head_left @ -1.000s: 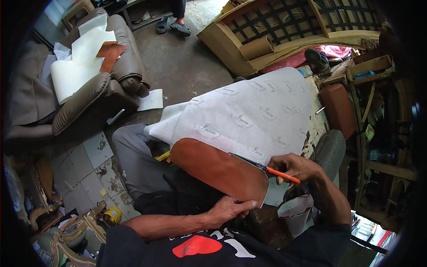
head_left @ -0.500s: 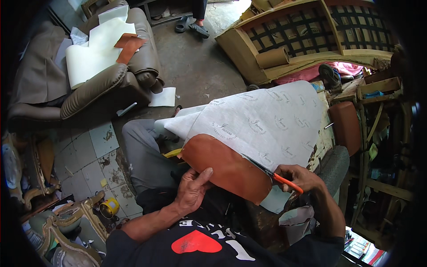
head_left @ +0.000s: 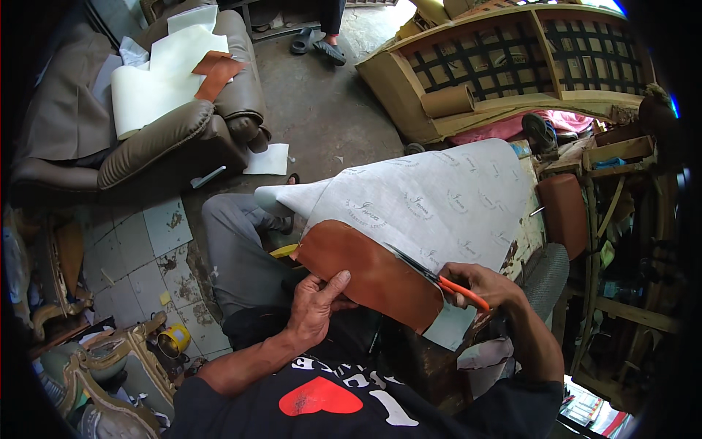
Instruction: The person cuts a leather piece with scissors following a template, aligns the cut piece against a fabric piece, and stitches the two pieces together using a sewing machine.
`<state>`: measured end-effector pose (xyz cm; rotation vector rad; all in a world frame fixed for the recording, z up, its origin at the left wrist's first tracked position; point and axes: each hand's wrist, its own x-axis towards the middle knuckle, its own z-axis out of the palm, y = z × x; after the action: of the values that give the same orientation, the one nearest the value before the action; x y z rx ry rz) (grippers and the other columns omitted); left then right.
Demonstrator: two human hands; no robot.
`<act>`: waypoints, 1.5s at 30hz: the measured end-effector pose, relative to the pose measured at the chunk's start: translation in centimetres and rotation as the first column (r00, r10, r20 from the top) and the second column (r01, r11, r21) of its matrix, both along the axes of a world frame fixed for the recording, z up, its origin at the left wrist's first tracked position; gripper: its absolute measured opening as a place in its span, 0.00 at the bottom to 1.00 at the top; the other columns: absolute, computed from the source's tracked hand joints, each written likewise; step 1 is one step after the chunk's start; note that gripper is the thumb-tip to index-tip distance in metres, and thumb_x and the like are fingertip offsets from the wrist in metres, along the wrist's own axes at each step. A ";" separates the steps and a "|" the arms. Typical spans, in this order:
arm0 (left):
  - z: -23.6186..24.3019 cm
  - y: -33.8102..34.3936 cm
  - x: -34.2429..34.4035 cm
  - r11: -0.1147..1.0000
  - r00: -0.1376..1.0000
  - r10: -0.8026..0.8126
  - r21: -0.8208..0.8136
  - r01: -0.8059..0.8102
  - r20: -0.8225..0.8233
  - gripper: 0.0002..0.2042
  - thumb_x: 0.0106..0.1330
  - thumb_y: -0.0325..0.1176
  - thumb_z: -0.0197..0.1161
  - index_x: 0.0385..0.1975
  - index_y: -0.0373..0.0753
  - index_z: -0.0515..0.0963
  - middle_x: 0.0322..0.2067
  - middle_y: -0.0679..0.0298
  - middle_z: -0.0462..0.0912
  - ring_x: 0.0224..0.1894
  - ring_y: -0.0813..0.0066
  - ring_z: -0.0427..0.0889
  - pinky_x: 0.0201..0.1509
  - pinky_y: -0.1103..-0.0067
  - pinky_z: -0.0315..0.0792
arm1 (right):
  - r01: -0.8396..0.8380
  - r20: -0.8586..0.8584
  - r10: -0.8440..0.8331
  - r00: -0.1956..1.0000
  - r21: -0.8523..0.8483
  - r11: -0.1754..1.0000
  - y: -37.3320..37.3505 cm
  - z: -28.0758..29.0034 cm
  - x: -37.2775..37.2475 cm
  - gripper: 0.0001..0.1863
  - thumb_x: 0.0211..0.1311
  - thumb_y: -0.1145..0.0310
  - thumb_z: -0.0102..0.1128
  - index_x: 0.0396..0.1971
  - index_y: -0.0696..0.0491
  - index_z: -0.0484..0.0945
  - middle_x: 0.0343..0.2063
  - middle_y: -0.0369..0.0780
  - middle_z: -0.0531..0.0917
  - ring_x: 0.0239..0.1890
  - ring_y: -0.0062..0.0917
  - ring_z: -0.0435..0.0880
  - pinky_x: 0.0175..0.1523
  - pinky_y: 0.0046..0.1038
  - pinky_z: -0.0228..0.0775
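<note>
Head view, the only one. We list: one brown leather-like piece (head_left: 369, 274), near centre, overlapping the near part of a printed white sheet (head_left: 424, 197). One left hand (head_left: 313, 311), pinching the piece's near left edge, thumb on top. One right hand (head_left: 479, 285), closed round the handles of orange-handled scissors (head_left: 440, 279), blades lying along the piece's far edge; their opening we cannot tell. Far left: brown padded chair (head_left: 183, 157). Far right: strapped wooden frame (head_left: 479, 66). We judge the step in hand as cutting along that edge; the next move calls for a steady left pinch and blades aligned with the outline.
</note>
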<state>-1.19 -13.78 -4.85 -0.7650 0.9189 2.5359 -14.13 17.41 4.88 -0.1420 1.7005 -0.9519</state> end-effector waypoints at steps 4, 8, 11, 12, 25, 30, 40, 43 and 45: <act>0.3 -0.2 -0.2 1.000 1.000 0.002 -0.025 -0.002 -0.015 0.10 0.75 0.36 0.66 0.50 0.40 0.81 0.42 0.64 0.88 0.41 0.74 0.89 0.46 0.73 0.86 | -0.034 0.030 0.033 0.999 0.005 0.999 0.9 -1.1 -0.3 0.18 0.62 0.61 0.77 0.44 0.54 0.81 0.29 0.29 0.79 0.30 0.13 0.72 0.33 0.22 0.65; -0.3 -0.4 -0.1 0.999 0.999 -0.035 -0.042 0.033 -0.031 0.11 0.75 0.36 0.65 0.51 0.40 0.81 0.42 0.65 0.88 0.42 0.75 0.88 0.47 0.73 0.86 | -0.032 0.033 0.035 0.999 -0.089 0.996 -0.5 -1.1 -1.4 0.22 0.61 0.58 0.78 0.47 0.55 0.80 0.29 0.28 0.78 0.28 0.13 0.72 0.32 0.21 0.66; -0.1 -1.2 0.0 0.999 0.998 -0.046 -0.021 0.045 -0.041 0.11 0.75 0.37 0.65 0.51 0.40 0.81 0.44 0.65 0.87 0.44 0.75 0.88 0.47 0.73 0.86 | 0.004 0.119 0.004 0.993 -0.064 0.998 -2.1 -1.3 -2.5 0.24 0.61 0.57 0.78 0.49 0.55 0.80 0.36 0.31 0.85 0.29 0.13 0.73 0.33 0.21 0.66; -0.2 -1.3 0.1 0.999 0.998 -0.043 -0.023 0.042 -0.042 0.11 0.75 0.37 0.65 0.51 0.40 0.81 0.44 0.65 0.87 0.44 0.75 0.88 0.47 0.73 0.86 | 0.001 0.119 0.007 0.993 -0.067 0.998 -2.1 -1.3 -2.3 0.24 0.61 0.57 0.78 0.49 0.55 0.80 0.36 0.31 0.85 0.29 0.13 0.73 0.33 0.21 0.66; -0.5 -2.3 0.3 0.999 0.997 -0.047 -0.018 0.046 -0.053 0.13 0.75 0.37 0.66 0.52 0.38 0.82 0.46 0.64 0.87 0.46 0.74 0.88 0.48 0.74 0.85 | -0.046 0.016 0.048 0.999 -0.101 0.994 -4.3 -0.9 -2.6 0.20 0.62 0.62 0.77 0.45 0.57 0.80 0.36 0.32 0.86 0.32 0.11 0.75 0.32 0.20 0.69; -0.2 -2.5 0.4 1.000 0.998 -0.028 -0.002 0.028 -0.050 0.13 0.75 0.37 0.67 0.51 0.37 0.82 0.46 0.64 0.87 0.46 0.74 0.87 0.48 0.75 0.85 | -0.113 0.028 0.115 0.993 -0.051 0.992 -6.6 -0.9 -3.7 0.20 0.66 0.60 0.74 0.49 0.57 0.79 0.40 0.34 0.87 0.28 0.11 0.74 0.29 0.20 0.66; 0.4 -3.1 0.0 0.999 0.996 -0.055 -0.005 0.055 -0.075 0.12 0.75 0.38 0.66 0.49 0.36 0.83 0.42 0.65 0.88 0.43 0.75 0.88 0.47 0.76 0.84 | -0.099 0.084 0.104 0.991 -0.058 0.993 -7.9 -0.3 -4.4 0.25 0.64 0.51 0.75 0.48 0.56 0.80 0.32 0.29 0.80 0.28 0.13 0.72 0.28 0.22 0.65; -0.6 -3.4 0.4 1.000 0.996 -0.012 -0.008 0.011 -0.084 0.12 0.75 0.38 0.66 0.49 0.37 0.83 0.43 0.65 0.88 0.44 0.75 0.87 0.49 0.75 0.83 | -0.137 0.036 0.142 0.989 -0.118 0.983 -8.7 -1.4 -4.4 0.23 0.66 0.56 0.74 0.49 0.57 0.79 0.33 0.30 0.82 0.27 0.12 0.72 0.28 0.21 0.65; -0.5 -3.2 0.0 1.000 0.995 -0.001 0.013 0.003 -0.104 0.12 0.75 0.37 0.66 0.50 0.37 0.83 0.44 0.66 0.87 0.45 0.75 0.87 0.51 0.74 0.83 | -0.099 0.077 0.109 0.991 -0.121 0.988 -8.2 -1.5 -4.2 0.21 0.67 0.61 0.74 0.51 0.58 0.78 0.38 0.32 0.85 0.27 0.11 0.73 0.27 0.20 0.65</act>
<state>-1.17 -16.97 -5.40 -0.6326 0.9346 2.5986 -18.34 9.16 3.40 -0.2625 1.5457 -0.9663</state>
